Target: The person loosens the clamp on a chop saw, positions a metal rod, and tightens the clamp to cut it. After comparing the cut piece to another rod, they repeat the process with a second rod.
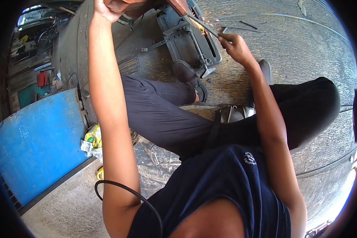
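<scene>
Upper left: our left hand (pixel 108 12) against reddish-brown tool (pixel 125 5); frame cuts fingers, cannot tell grip. Upper centre: our right hand (pixel 235 45) clamps metal rod (pixel 206 26) beside sparks (pixel 198 27). Loose pinch could let rod kick; stray sparks could burn bare skin.

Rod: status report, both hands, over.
Left hand on brown object, fingers cropped. Right hand gripping rod. Sparks beside rod; metal frame close by.

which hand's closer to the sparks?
Right. The right hand, a rod in its grip, is just right of the sparks in view; the left hand is farther off to their left, against a reddish-brown object.
</scene>
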Action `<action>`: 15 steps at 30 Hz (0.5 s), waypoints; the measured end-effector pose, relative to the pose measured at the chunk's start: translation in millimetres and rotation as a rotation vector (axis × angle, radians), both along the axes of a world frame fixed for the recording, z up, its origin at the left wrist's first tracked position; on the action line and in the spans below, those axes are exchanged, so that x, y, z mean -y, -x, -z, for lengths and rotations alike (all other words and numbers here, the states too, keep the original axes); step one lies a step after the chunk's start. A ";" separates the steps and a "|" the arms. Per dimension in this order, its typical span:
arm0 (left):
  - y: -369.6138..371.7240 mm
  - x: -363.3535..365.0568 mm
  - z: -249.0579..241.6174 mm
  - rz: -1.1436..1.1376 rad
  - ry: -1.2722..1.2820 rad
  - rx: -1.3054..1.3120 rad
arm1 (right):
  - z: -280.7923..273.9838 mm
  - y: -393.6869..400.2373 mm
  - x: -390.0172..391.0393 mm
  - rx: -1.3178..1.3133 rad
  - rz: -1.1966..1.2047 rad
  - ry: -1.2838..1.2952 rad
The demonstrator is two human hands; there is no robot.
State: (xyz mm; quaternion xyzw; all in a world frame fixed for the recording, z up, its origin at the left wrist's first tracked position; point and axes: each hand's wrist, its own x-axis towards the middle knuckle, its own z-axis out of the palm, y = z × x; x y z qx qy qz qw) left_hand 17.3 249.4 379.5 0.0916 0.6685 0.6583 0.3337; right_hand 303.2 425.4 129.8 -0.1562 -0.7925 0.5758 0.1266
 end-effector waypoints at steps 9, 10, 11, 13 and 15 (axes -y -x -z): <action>-25.9 -8.3 -7.8 0.019 -0.015 -0.065 | -7.8 -6.7 -10.3 0.140 -0.106 0.305; -26.1 -8.9 -7.5 0.034 -0.034 -0.056 | -4.7 -5.9 -9.5 0.107 -0.052 0.298; -23.5 -8.5 -6.4 0.036 -0.034 -0.057 | -2.7 -5.2 -9.6 0.106 -0.050 0.297; -12.2 -4.2 -2.9 0.069 -0.071 -0.001 | 1.8 -3.6 -9.5 0.059 0.000 0.167; -0.2 2.1 -0.4 0.100 -0.087 0.038 | 5.7 -2.2 -9.2 0.050 0.014 0.116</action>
